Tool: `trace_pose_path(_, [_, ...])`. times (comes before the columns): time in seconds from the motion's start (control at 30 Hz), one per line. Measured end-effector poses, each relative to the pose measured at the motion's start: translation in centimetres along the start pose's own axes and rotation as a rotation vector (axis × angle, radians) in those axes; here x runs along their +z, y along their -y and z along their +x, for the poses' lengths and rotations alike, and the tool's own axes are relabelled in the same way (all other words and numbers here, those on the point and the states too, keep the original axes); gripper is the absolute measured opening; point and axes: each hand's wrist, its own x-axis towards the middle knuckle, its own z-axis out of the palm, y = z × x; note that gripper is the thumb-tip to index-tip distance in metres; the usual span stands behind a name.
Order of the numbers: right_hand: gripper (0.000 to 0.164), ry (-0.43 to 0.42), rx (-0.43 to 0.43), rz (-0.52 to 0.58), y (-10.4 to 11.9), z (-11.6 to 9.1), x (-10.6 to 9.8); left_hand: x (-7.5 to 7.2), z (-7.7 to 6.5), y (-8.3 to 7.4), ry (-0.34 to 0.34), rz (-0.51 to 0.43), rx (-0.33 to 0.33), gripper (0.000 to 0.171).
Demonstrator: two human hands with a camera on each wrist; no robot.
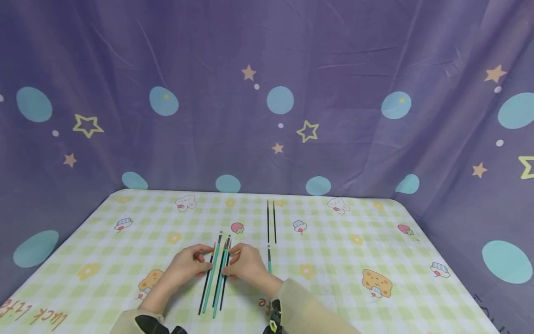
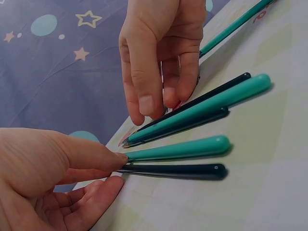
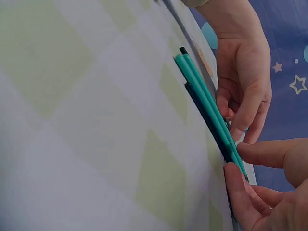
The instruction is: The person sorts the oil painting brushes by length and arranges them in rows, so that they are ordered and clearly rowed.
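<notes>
In the head view, several thin paintbrushes with black or teal handles lie side by side, bristles away from me. My left hand [image 1: 189, 265] pinches the left pair, a teal paintbrush [image 1: 210, 284] and a black paintbrush [image 1: 203, 297], near their bristle ends. My right hand [image 1: 247, 264] has thumb and fingers around the right-hand group, a teal paintbrush [image 1: 218, 297] with a black paintbrush [image 1: 223, 292] on either side. The left wrist view shows a narrow gap between the two groups [image 2: 192, 115] of handles. Both hands stay low, close over the tablecloth.
Two slim black brushes [image 1: 268, 222] lie parallel farther back, right of centre. Another teal brush [image 1: 269, 260] lies beyond my right wrist, partly hidden by the forearm. A checked tablecloth [image 1: 325, 297] covers the table, and a purple curtain [image 1: 333, 153] hangs behind it.
</notes>
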Motion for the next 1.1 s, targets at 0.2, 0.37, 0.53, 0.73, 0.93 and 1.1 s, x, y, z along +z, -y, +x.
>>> trace_pose_path(0.2, [0.046, -0.004, -0.005, -0.031, 0.03, -0.06, 0.14, 0.01, 0.08, -0.03, -0.001, 0.006, 0.009, 0.042])
trace_pose_path(0.37, [0.046, -0.018, -0.017, -0.022, 0.08, 0.03, 0.28, -0.04, 0.12, 0.00, -0.003, 0.001, 0.007, 0.042])
trace_pose_path(0.53, [0.047, -0.036, -0.025, -0.060, 0.10, -0.01, 0.46, -0.04, -0.05, -0.16, 0.002, -0.012, 0.001, 0.043])
trace_pose_path(0.73, [0.048, -0.046, -0.047, -0.183, 0.19, -0.35, 0.78, 0.00, -0.42, -0.25, 0.016, -0.026, -0.014, 0.042])
trace_pose_path(0.93, [0.046, -0.043, -0.025, -0.235, 0.73, -0.48, 0.87, 0.03, -0.28, 0.05, 0.018, -0.026, -0.018, 0.043])
trace_pose_path(1.1, [0.045, -0.053, -0.014, -0.251, 0.97, -0.28, 0.92, -0.08, -0.12, 0.02, 0.013, -0.022, -0.012, 0.043])
